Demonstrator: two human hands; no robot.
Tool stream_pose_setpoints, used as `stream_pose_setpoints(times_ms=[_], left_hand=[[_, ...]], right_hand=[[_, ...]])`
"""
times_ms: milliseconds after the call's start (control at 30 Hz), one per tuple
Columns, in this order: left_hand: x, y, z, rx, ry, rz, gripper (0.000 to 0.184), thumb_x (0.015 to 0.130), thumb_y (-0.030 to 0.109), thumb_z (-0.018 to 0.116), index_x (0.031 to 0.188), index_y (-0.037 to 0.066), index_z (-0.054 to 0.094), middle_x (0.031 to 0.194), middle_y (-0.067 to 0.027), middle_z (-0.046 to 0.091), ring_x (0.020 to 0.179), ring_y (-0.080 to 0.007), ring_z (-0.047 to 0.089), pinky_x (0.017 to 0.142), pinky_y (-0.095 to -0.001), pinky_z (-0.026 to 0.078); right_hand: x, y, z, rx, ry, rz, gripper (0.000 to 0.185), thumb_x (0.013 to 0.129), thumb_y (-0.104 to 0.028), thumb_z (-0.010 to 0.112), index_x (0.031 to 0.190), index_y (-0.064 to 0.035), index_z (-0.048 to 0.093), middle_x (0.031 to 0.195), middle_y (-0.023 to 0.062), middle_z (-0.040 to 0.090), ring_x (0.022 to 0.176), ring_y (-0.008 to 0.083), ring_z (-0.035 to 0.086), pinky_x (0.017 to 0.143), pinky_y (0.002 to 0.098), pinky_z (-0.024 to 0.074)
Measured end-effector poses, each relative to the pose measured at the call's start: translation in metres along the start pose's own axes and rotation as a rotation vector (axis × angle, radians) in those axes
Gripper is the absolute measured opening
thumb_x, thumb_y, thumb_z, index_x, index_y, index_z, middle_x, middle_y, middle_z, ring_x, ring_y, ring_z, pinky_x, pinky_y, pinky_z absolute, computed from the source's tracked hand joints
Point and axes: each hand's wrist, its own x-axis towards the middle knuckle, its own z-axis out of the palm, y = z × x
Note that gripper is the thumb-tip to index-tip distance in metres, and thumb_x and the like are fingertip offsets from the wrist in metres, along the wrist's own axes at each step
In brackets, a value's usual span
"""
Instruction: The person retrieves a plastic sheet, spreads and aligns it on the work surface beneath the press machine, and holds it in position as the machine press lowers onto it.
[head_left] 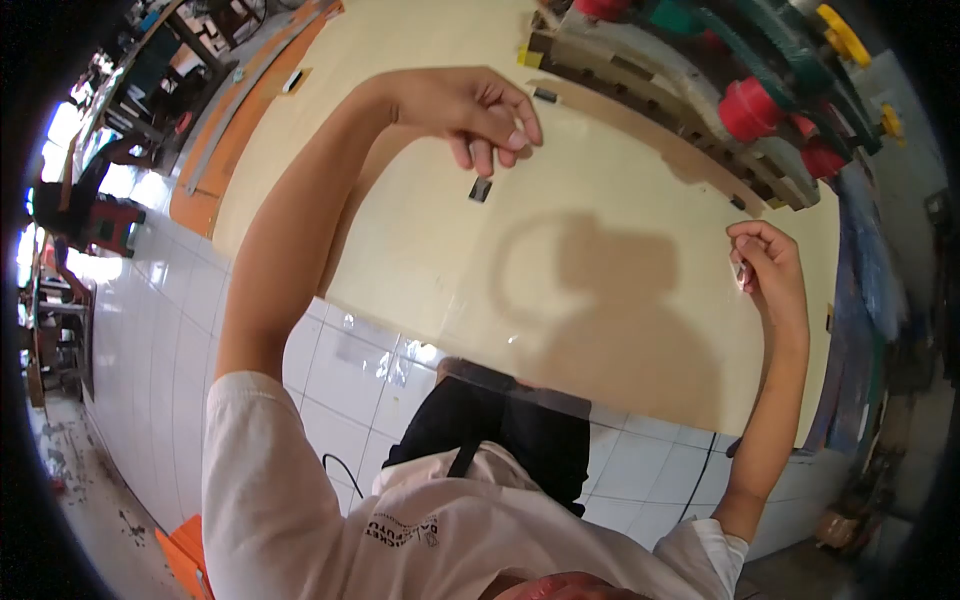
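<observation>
My left hand [490,120] hovers over the far part of a pale yellow tabletop [430,250], its fingers curled and the thumb pressed to the index finger. Whether anything small sits in that pinch is hidden. Just below its fingertips lies a small dark rectangular piece [481,189] on the tabletop. At the right side, my right hand [768,262] is closed, with a small shiny silvery piece [740,274] showing between its fingers. The kind of that piece is too small to make out.
Along the far right edge stands a long brown slotted rack [640,100], with green machine parts and red knobs [748,108] above. Other small dark pieces [545,95] lie near the rack. An orange board [215,180] adjoins the left side. A person [90,180] is at the far left.
</observation>
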Motion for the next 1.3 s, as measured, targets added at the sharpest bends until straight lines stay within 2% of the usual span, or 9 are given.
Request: stream_pose_setpoints(times_ms=[100,167,233,300,633,967,1033,1233,1300], left_hand=[[-0.002,0.000,0.002,0.027,0.008,0.017,0.031,0.102,0.022,0.069,0.131,0.009,0.069,0.096,-0.0038,0.076,0.074,-0.0120,0.075,0.063,-0.0266,0.060],[0.000,-0.002,0.001,0.032,0.014,0.057,0.033,0.102,0.023,0.069,0.132,0.008,0.068,0.095,-0.0041,0.076,0.074,-0.0119,0.075,0.063,-0.0261,0.060],[0.001,-0.007,-0.003,0.013,0.012,0.057,0.035,0.101,0.025,0.071,0.132,0.008,0.068,0.095,-0.0043,0.077,0.074,-0.0115,0.075,0.062,-0.0255,0.059],[0.006,-0.013,-0.011,-0.071,-0.128,0.038,0.037,0.101,0.029,0.074,0.131,0.009,0.066,0.105,-0.0059,0.077,0.082,-0.0163,0.078,0.067,-0.0282,0.061],[0.010,-0.016,-0.013,-0.068,-0.121,0.044,0.033,0.102,0.028,0.072,0.129,0.008,0.066,0.102,-0.0058,0.076,0.081,-0.0160,0.077,0.066,-0.0282,0.061],[0.005,-0.011,-0.010,-0.071,-0.139,0.042,0.039,0.102,0.029,0.072,0.134,0.008,0.063,0.108,-0.0080,0.076,0.084,-0.0171,0.077,0.070,-0.0287,0.062],[-0.002,-0.003,0.000,-0.009,-0.041,0.071,0.037,0.101,0.026,0.071,0.133,0.008,0.068,0.097,-0.0045,0.078,0.073,-0.0105,0.075,0.062,-0.0247,0.058],[-0.008,0.007,0.006,0.071,-0.042,0.071,0.031,0.100,0.026,0.072,0.125,0.007,0.073,0.101,-0.0036,0.079,0.075,-0.0079,0.071,0.064,-0.0247,0.056],[-0.010,0.011,0.008,0.096,-0.046,0.086,0.030,0.100,0.026,0.072,0.121,0.006,0.075,0.102,-0.0035,0.079,0.076,-0.0077,0.071,0.065,-0.0251,0.056]], right_hand=[[0.000,0.002,-0.002,0.005,-0.053,-0.017,0.014,0.102,-0.009,0.068,0.112,-0.0001,0.072,0.082,-0.0016,0.064,0.060,0.0027,0.052,0.050,0.0183,0.0382],[0.002,0.008,-0.004,0.043,-0.089,-0.140,0.015,0.100,-0.008,0.069,0.112,0.0000,0.072,0.081,-0.0025,0.063,0.062,0.0037,0.052,0.053,0.0197,0.0384],[-0.003,-0.001,-0.001,0.026,-0.105,-0.098,0.017,0.099,-0.007,0.070,0.114,0.0006,0.071,0.082,-0.0016,0.063,0.062,0.0053,0.052,0.055,0.0210,0.0388],[-0.002,0.002,-0.006,0.072,-0.094,-0.106,0.020,0.099,-0.009,0.071,0.116,0.0009,0.071,0.083,-0.0006,0.063,0.061,0.0064,0.051,0.055,0.0221,0.0394],[-0.006,-0.002,-0.016,0.120,-0.232,-0.054,0.030,0.100,-0.015,0.072,0.125,0.0017,0.069,0.098,0.0061,0.073,0.066,0.0088,0.063,0.059,0.0244,0.0504],[-0.009,0.001,-0.014,0.148,-0.290,-0.025,0.039,0.094,-0.003,0.075,0.131,0.0056,0.067,0.108,0.0102,0.074,0.062,0.0108,0.061,0.060,0.0297,0.0550],[-0.008,0.002,-0.014,0.168,-0.296,-0.030,0.039,0.094,-0.003,0.075,0.130,0.0063,0.067,0.109,0.0106,0.074,0.061,0.0111,0.060,0.060,0.0304,0.0550],[-0.007,0.002,-0.015,0.160,-0.306,-0.030,0.040,0.094,-0.004,0.074,0.131,0.0076,0.067,0.109,0.0111,0.073,0.062,0.0119,0.061,0.059,0.0312,0.0543],[-0.006,0.003,-0.018,0.135,-0.347,-0.024,0.042,0.097,-0.007,0.074,0.136,0.0044,0.065,0.111,0.0077,0.072,0.068,0.0097,0.064,0.061,0.0249,0.0553]])
